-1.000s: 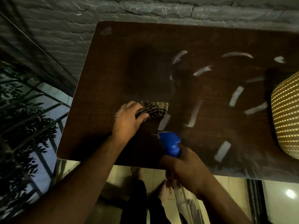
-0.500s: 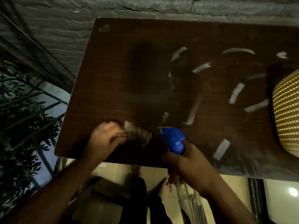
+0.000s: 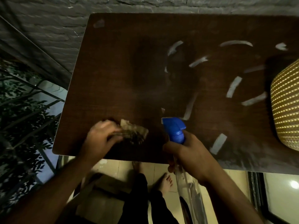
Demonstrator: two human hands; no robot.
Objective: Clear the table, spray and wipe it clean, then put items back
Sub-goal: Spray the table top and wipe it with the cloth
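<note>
Grey stone-pattern wall (image 3: 48,29) backs a dark brown wooden surface (image 3: 129,70) that fills most of the view, pushed up against it so only the near and left edges are open to reach. One surface, with pale smears (image 3: 233,87) scattered over its right half; I count roughly a dozen, though in this dim light some may be glare, not residue. They lie on the side away from the cloth, so by my reading that part has not yet been wiped.

One woven yellow basket-like object (image 3: 286,107) sits at the right edge, partly out of frame; it looks not yet cleared away, or simply parked beside the work area.

Two hands are at work near the front edge. My judgement is that the split lets spraying and wiping alternate without putting anything down. One left hand (image 3: 100,139) has its fingers curled over a crumpled patterned cloth (image 3: 134,132), pressing it against the surface near the front-left corner, where rubbing appears to be under way; the hand is blurred. One right hand (image 3: 189,156) is wrapped around the neck of a single clear spray bottle (image 3: 186,178), its blue trigger head (image 3: 174,129) aimed forward over the surface towards the smears, the bottle body hanging below the front edge

Below, on the tiled floor (image 3: 116,165), two bare feet (image 3: 165,180) show
</note>
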